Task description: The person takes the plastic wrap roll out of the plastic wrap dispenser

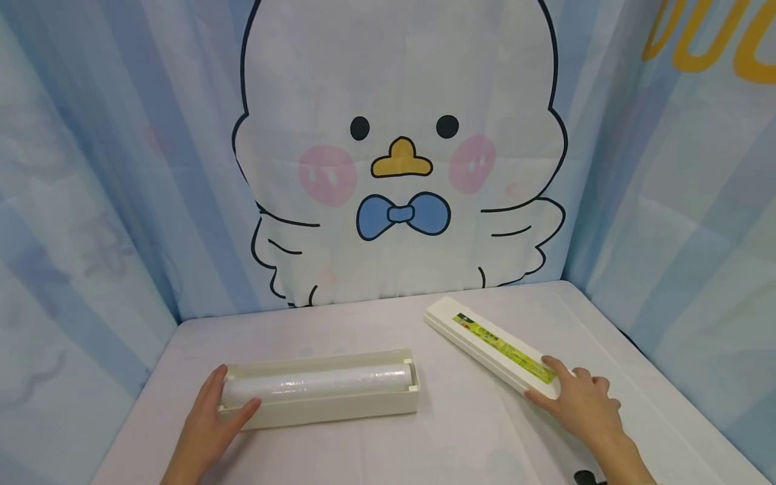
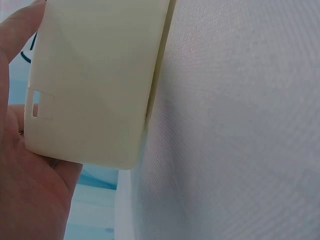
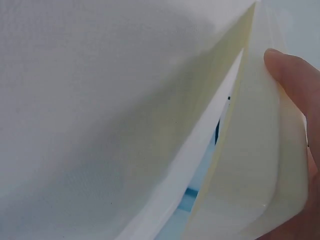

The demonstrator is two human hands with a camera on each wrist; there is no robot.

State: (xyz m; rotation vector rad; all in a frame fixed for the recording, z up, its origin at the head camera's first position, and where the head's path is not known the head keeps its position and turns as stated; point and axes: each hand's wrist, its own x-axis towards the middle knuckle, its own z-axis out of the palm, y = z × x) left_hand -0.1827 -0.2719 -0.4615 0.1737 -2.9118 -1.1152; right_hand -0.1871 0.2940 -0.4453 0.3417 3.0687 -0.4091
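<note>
On the left half of the table lies a cream plastic box [image 1: 327, 410], long and topless, with a roll of clear plastic wrap [image 1: 321, 382] in it. My left hand [image 1: 209, 421] grips the box's left end, thumb along the near side and fingers over the far side. In the left wrist view the box wall [image 2: 95, 85] shows a small slot near the thumb. My right hand [image 1: 585, 404] holds the near end of the matching lid [image 1: 448, 316], which bears a yellow-green label [image 1: 503, 347]. The right wrist view shows the lid's side [image 3: 245, 145] tilted, its near end raised off the table.
A pale cloth covers the table [image 1: 461, 438]. Behind it hangs a curtain [image 1: 400, 269] printed with a cartoon duck, and more curtains close in both sides. A small black object [image 1: 585, 477] shows at the near edge beside the right forearm.
</note>
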